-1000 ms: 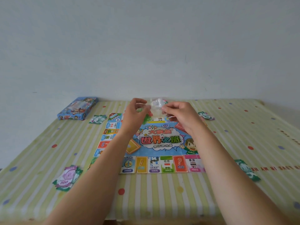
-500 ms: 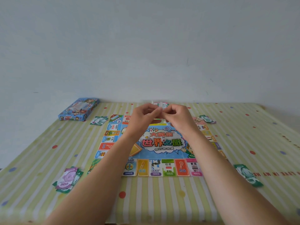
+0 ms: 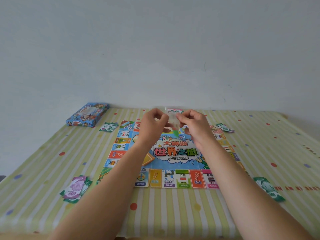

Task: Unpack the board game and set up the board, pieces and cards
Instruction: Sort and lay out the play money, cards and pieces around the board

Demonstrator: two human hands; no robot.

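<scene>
Left hand point(image 3: 154, 123) and right hand point(image 3: 194, 125) pinch clear bag point(image 3: 172, 120) above board point(image 3: 174, 153).

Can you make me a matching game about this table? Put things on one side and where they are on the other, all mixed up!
Things:
1. game box
2. purple 500 note
3. small clear bag
4. game board

Places:
A. flat in the middle of the table
B. pinched between the left hand and the right hand
C. far left corner of the table
D. near left part of the table

Pairs: 1-C, 2-D, 3-B, 4-A
</scene>
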